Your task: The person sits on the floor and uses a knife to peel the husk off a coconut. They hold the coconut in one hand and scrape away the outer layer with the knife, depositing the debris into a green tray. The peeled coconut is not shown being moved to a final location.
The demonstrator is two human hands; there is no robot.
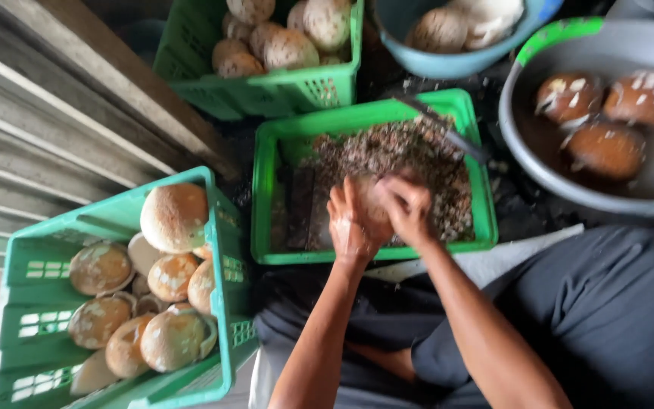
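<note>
Both hands meet over the middle green tray point(265, 198), forearms coming up from the lower edge of the view and converging. Left hand point(348, 224) stands palm-in, fingers point(340, 198) pointing up and curled against the left side of a round peeled coconut point(372, 208). Right hand point(406, 208) comes over the top and right side, fingers wrapped down onto it. So both sets of fingers are closed on the coconut, which sits between the palms, just above the tray's near half. Picture is blurred from motion; whether a tool is in either hand can't be told.

Tray is filled with dark brown husk shavings point(410, 163). A dark blade or bar point(448, 132) lies slanted across its far right corner.

Around:
- Left front: green crate point(35, 265), tilted, full of pale brown coconuts point(174, 216).
- Far, behind the tray: second green crate point(266, 95), also holding coconuts point(289, 47).
- Far centre-right: blue bowl point(448, 64) with more pale pieces.
- Right: grey basin with green rim handles point(524, 144), three coconuts point(607, 148) sitting in water, well apart from the hands.
- Left edge: corrugated metal sheet point(32, 144).

The person's dark-trousered knee point(607, 310) sits right of the forearms. Nothing lies between hands and tray.
</note>
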